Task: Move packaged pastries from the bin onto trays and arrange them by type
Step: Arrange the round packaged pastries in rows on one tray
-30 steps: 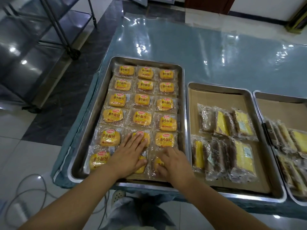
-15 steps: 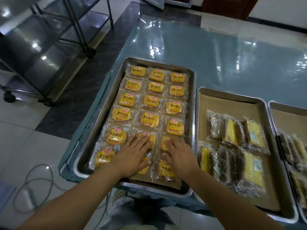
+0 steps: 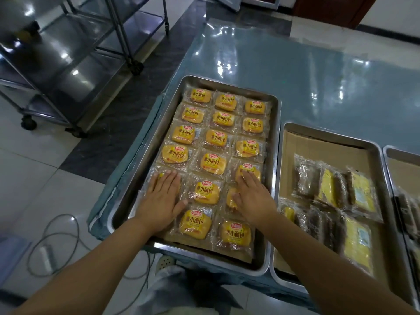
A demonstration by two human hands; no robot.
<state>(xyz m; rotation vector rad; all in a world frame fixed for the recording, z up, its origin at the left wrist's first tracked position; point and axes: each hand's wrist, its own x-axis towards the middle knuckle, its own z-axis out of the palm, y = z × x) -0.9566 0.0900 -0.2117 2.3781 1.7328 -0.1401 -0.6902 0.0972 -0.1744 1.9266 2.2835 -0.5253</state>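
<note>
Both hands lay flat with fingers straight, holding nothing. The left hand [image 3: 162,198] pressed on the near left column of buns [image 3: 213,163], the right hand [image 3: 253,198] on the right column, with one bun bare between them. The columns ran away from the person along the tray [image 3: 274,155], three wide. Beside it, a second tray [image 3: 329,133] held brown and yellow bars [image 3: 327,185]. A third tray [image 3: 386,149], cut off, seemingly held the same.

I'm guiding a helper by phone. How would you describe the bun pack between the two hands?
On the leftmost tray, full of yellow bun packs, take the middle column's second pack from the near edge. It alone lies uncovered between the left hand and right hand, both flat on its neighbours.
</note>
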